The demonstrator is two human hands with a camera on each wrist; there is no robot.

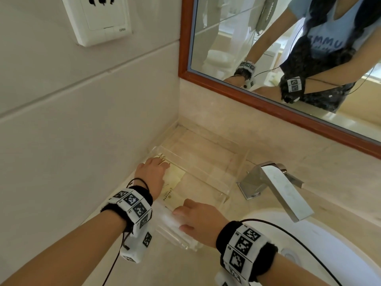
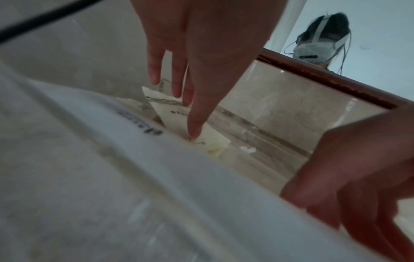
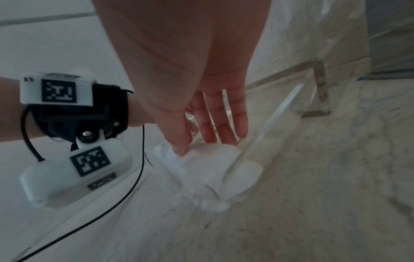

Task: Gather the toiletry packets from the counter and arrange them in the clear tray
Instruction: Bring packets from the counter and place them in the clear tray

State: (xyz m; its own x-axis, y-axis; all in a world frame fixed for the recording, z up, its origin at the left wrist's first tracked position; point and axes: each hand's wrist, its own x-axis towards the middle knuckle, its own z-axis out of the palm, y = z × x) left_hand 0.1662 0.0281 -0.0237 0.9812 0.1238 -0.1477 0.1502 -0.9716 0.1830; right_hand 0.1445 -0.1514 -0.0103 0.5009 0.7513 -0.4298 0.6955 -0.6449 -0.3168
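A clear tray [image 1: 225,196] stands in the counter's corner against the tiled wall. Cream packets [image 1: 175,177] lie flat in its left side, and my left hand [image 1: 161,165] presses on them with straight fingers. In the left wrist view the fingertips [image 2: 194,133] touch a cream packet [image 2: 170,110]. Nearer to me, a soft white packet [image 1: 168,221] lies at the tray's near end. My right hand [image 1: 185,218] rests on it with the fingers extended. In the right wrist view my right hand [image 3: 208,140] touches the white packet [image 3: 208,170] beside the tray wall [image 3: 268,127].
A chrome faucet [image 1: 276,186] stands just right of the tray, over the white basin [image 1: 309,244]. A wood-framed mirror [image 1: 288,58] hangs behind the counter. A wall socket [image 1: 99,17] is on the tiled wall at the left. Bare marble counter [image 1: 175,269] lies in front of the tray.
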